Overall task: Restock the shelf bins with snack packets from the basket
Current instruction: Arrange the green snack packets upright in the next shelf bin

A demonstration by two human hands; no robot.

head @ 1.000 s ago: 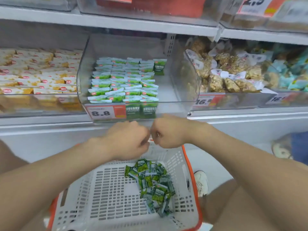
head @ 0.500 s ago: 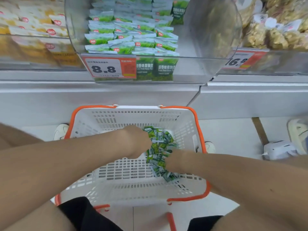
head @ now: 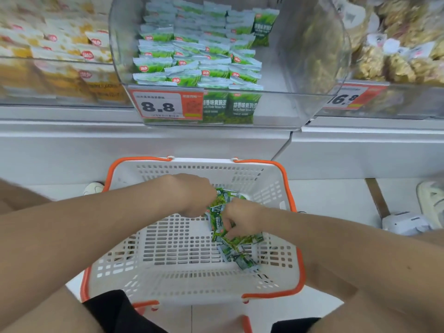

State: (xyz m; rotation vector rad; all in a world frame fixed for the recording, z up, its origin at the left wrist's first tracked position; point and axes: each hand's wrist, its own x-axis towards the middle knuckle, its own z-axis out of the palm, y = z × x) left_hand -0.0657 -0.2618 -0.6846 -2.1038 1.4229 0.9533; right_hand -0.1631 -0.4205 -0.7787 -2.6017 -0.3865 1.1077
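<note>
Head camera looks down into a white basket (head: 192, 280) with an orange rim, standing on the floor just below the shelf (head: 144, 145). Loose packets (head: 236, 246), green and crumpled, lie heaped in its right half. Both hands are in the heap. The left hand (head: 194, 195) reaches in at the far end with its knuckles up; its fingers are hidden under the hand, so I cannot tell whether its grip is closed on anything. The right hand (head: 242, 219) sits just beside it, its grip clamped on the loose packets with curled fingers (head: 229, 228). Above, a clear bin (head: 312, 68) holds neat rows of green packets (head: 197, 51) on its left side, with a price tag (head: 158, 105) reading 8.8 on its front.
</note>
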